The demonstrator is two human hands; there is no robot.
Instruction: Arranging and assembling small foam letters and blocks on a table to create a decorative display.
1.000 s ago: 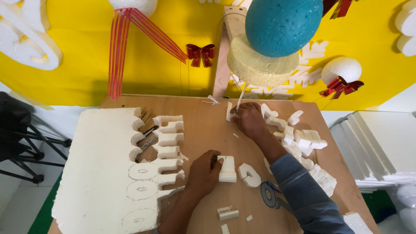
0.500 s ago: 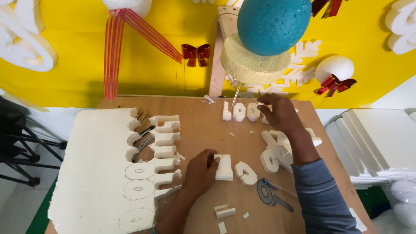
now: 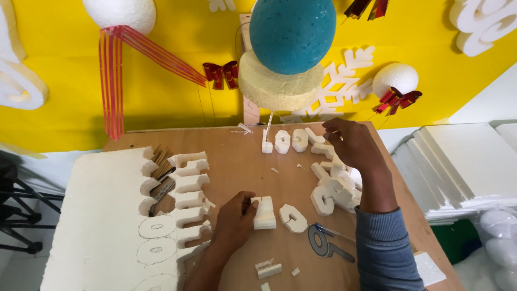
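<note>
My left hand (image 3: 232, 220) grips the side of a small upright white foam block (image 3: 265, 212) on the brown table (image 3: 231, 161). A cut foam ring (image 3: 293, 217) lies just right of the block. At the table's back right, my right hand (image 3: 353, 144) hovers with curled, pinched fingers over a heap of cut foam pieces (image 3: 334, 188). What it holds is hidden. A short row of foam rings (image 3: 291, 141) stands left of that hand.
A large foam sheet (image 3: 97, 226) with drawn circles and cut notches covers the table's left. Wooden sticks and a cutter (image 3: 161, 180) lie in its notches. A clear stencil (image 3: 326, 242) lies near the front. Stacked foam sheets (image 3: 468, 167) sit right; a teal ball (image 3: 291, 29) hangs above.
My right hand has moved rightward along the back of the table, leaving a row of foam rings behind it. The left hand stays on the foam block.
</note>
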